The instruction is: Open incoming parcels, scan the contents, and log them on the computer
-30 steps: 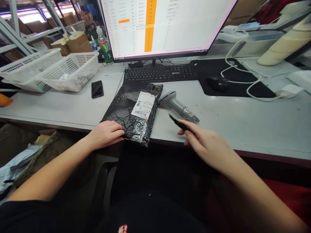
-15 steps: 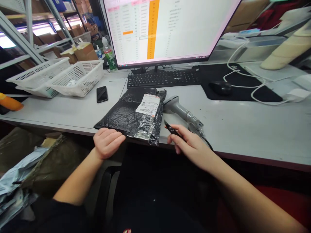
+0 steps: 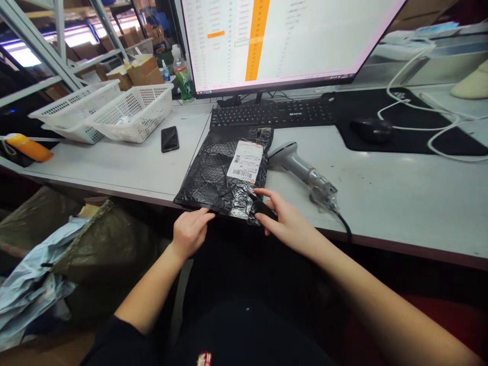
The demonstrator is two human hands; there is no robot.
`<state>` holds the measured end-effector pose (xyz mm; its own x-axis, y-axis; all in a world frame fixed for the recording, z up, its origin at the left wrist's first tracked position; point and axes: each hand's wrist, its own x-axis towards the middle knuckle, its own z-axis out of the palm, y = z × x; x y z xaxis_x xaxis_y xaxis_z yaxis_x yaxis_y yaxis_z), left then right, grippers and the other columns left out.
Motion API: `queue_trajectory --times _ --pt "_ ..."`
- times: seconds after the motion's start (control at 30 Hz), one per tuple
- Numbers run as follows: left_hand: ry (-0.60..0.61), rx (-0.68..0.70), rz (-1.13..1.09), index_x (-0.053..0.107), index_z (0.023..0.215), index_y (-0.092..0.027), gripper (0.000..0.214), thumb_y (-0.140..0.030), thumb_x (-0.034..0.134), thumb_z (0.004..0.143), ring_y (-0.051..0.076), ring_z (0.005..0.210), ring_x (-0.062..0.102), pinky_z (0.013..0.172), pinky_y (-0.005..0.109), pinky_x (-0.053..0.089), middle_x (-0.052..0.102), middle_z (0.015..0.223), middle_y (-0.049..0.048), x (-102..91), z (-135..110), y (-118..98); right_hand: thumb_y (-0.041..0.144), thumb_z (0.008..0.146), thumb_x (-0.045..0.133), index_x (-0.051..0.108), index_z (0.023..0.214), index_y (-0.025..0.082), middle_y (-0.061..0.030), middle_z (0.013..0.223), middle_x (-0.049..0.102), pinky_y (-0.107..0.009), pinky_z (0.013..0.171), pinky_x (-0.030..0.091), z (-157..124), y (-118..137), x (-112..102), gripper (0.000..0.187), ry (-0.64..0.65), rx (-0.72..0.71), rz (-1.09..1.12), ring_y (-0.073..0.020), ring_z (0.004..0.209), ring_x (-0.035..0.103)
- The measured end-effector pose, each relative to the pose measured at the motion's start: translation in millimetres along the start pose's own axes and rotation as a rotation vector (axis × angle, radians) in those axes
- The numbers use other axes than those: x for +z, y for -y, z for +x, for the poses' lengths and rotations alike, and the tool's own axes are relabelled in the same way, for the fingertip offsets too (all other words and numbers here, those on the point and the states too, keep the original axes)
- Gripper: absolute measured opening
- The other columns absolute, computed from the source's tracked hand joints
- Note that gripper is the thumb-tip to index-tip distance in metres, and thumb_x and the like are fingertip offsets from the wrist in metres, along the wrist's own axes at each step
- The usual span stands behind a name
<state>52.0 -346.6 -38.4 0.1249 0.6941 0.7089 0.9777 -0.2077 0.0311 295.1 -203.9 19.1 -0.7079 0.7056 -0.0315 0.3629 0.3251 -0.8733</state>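
Observation:
A black plastic mailing bag [image 3: 208,173] with a white label [image 3: 246,161] lies at the front edge of the desk. My left hand [image 3: 190,231] pinches the bag's near edge, fingers on top. In my right hand [image 3: 284,218] is a slim black utility knife [image 3: 264,207], gripped between thumb and fingers. Its tip reaches the clear tape at the bag's lower right corner; whether the blade is in the plastic I cannot tell. Just right of the bag lies a grey barcode scanner [image 3: 301,168], its cable running off the desk edge.
Behind the bag are a black keyboard [image 3: 274,113] and a monitor [image 3: 290,40]. A mouse [image 3: 371,130] rests on a black mat, right. To the left are a phone [image 3: 170,139], white baskets [image 3: 141,119] and a bottle [image 3: 183,76]. A large sack [image 3: 107,239] stands below the desk.
My right hand has brought the knife left, onto the bag's taped corner. My left hand has shifted right along the near edge. The view has turned slightly left.

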Motion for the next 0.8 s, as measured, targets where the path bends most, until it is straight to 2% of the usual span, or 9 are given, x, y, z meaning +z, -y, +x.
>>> queue_trajectory --times 0.1,0.17,0.23,0.3,0.4,0.5,0.57,0.7,0.8 --pt "0.026 0.094 0.065 0.068 0.125 -0.023 0.029 -0.017 0.054 0.100 0.016 0.073 0.068 0.067 0.030 0.045 0.077 0.091 0.0045 -9.9 25.6 8.7 0.030 0.094 0.051 0.040 0.144 0.021 0.0003 0.090 0.060 -0.036 0.067 0.054 -1.4 0.0 1.9 0.053 -0.013 0.001 -0.009 -0.0127 0.054 0.060" --pt "0.085 0.130 0.152 0.067 0.130 -0.028 0.033 -0.019 0.056 0.100 0.017 0.072 0.063 0.071 0.033 0.044 0.071 0.080 0.0023 -13.8 42.9 10.5 0.030 0.094 0.050 0.039 0.144 0.021 0.0005 0.090 0.060 -0.035 0.066 0.054 -1.5 -0.3 2.1 0.051 -0.010 -0.006 -0.005 -0.0127 0.055 0.060" --pt "0.139 0.150 0.194 0.069 0.128 -0.032 0.035 -0.018 0.055 0.099 0.021 0.082 0.062 0.081 0.038 0.045 0.068 0.083 0.0043 -14.1 59.2 11.3 0.029 0.095 0.049 0.040 0.142 0.021 0.0004 0.091 0.061 -0.035 0.066 0.054 -1.3 -0.3 0.3 0.049 -0.007 -0.019 -0.012 -0.0128 0.055 0.060" --pt "0.212 0.198 0.164 0.072 0.123 -0.030 0.035 -0.015 0.054 0.097 0.023 0.093 0.061 0.086 0.041 0.047 0.068 0.095 0.0076 -10.4 74.0 13.0 0.029 0.095 0.049 0.041 0.142 0.022 -0.0002 0.090 0.064 -0.035 0.067 0.055 -2.0 0.3 -4.1 0.048 -0.007 -0.033 -0.046 -0.0136 0.055 0.061" --pt "0.372 0.320 0.098 0.071 0.125 -0.025 0.038 -0.011 0.052 0.095 0.021 0.087 0.061 0.076 0.035 0.050 0.068 0.099 0.0074 -1.3 91.9 17.4 0.030 0.099 0.047 0.050 0.139 0.023 -0.0038 0.093 0.072 -0.036 0.071 0.055 -7.6 2.0 -15.1 0.041 -0.096 -0.065 -0.260 -0.0180 0.064 0.068" --pt "0.461 0.401 0.113 0.066 0.134 -0.029 0.044 -0.011 0.054 0.096 0.019 0.078 0.060 0.061 0.029 0.045 0.067 0.092 0.0039 6.1 104.3 20.1 0.032 0.102 0.041 0.062 0.131 0.024 -0.0092 0.108 0.076 -0.038 0.074 0.055 -19.1 4.4 -25.4 0.036 -0.256 -0.121 -0.558 -0.0248 0.085 0.073" --pt "0.496 0.415 0.109 0.067 0.133 -0.032 0.043 -0.014 0.058 0.096 0.019 0.077 0.061 0.058 0.028 0.042 0.067 0.090 0.0024 9.0 111.3 20.3 0.032 0.103 0.040 0.065 0.129 0.023 -0.0098 0.115 0.076 -0.038 0.077 0.056 -27.1 6.2 -27.8 0.037 -0.266 -0.169 -0.621 -0.0260 0.092 0.073" --pt "0.613 0.376 0.010 0.070 0.129 -0.031 0.038 -0.016 0.061 0.095 0.017 0.079 0.066 0.061 0.027 0.045 0.069 0.090 0.0013 13.2 127.5 18.2 0.030 0.104 0.041 0.069 0.123 0.022 -0.0096 0.117 0.075 -0.039 0.082 0.056 -35.0 7.5 -21.5 0.035 -0.161 -0.309 -0.584 -0.0243 0.096 0.071" --pt "0.703 0.327 -0.054 0.073 0.127 -0.030 0.037 -0.017 0.060 0.094 0.017 0.082 0.069 0.065 0.026 0.047 0.070 0.091 0.0016 15.5 140.1 14.2 0.026 0.103 0.043 0.071 0.122 0.022 -0.0100 0.119 0.074 -0.039 0.085 0.055 -34.6 4.1 -13.6 0.034 -0.176 -0.384 -0.620 -0.0251 0.102 0.069"
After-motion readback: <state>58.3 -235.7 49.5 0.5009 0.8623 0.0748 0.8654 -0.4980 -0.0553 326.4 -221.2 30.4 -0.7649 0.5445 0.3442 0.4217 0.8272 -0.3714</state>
